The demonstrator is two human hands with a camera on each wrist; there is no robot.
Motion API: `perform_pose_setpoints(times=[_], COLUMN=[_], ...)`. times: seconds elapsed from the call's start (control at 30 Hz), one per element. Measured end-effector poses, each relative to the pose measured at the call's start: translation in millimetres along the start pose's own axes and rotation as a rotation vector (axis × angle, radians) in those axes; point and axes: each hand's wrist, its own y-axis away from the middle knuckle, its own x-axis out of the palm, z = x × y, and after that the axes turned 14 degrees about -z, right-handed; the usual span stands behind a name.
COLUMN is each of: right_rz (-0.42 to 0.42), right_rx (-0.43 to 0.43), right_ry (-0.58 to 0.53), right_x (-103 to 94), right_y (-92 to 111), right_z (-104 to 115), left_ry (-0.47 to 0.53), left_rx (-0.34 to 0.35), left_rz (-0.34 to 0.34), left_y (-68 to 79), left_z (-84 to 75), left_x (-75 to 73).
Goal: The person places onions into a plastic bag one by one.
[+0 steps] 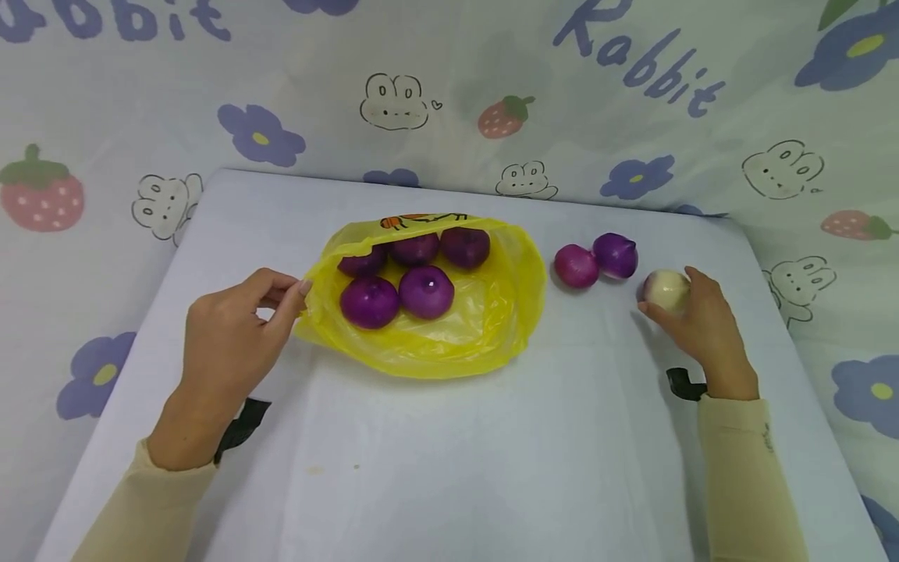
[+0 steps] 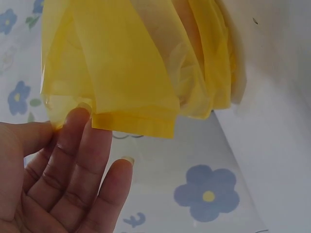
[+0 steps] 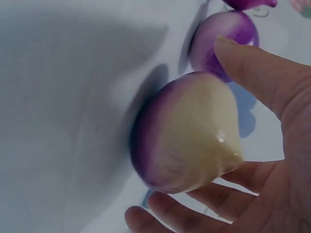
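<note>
A yellow plastic bag (image 1: 485, 343) lies with its mouth toward me, several purple onions (image 1: 369, 302) inside. My left hand (image 1: 235, 332) pinches the left edge of the bag between thumb and fingers; the left wrist view shows the yellow film (image 2: 126, 68) at the fingertips. On the right, my right hand (image 1: 709, 324) is spread around a pale onion (image 1: 666, 290) with a purple side. In the right wrist view the thumb stands apart from this onion (image 3: 189, 136), and the fingers reach past its other side. Whether they touch it is hard to tell.
Two more purple onions, a rounder one (image 1: 576, 266) and a pointed one (image 1: 616, 255), sit side by side between the bag and my right hand. The white table (image 1: 435, 468) ends at the back against a printed cloth (image 1: 449, 47).
</note>
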Motion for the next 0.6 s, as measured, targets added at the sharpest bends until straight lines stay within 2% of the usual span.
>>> perform_pose_setpoints(times=[0.13,0.27,0.4,0.6], right_rz=[0.064,0.082,0.075,0.016], right_rx=[0.065,0.099,0.102,0.102], right_ry=[-0.021,-0.031,-0.033,-0.051], right_x=[2.9,4.2,4.2,6.9], right_y=[-6.9,-9.1,-7.8,-4.0], right_z=[-8.7,-14.6,-17.9,-21.8], left_ry=[-0.006,-0.005,0.001,0.008], left_rx=[0.006,0.004,-0.005,-0.006], left_rz=[0.000,0.001,0.002,-0.001], left_y=[0.0,-0.7,-0.1,1.8], left_z=[-1.1,-2.2,-2.8,-3.1], left_x=[0.0,0.8,1.4,1.9])
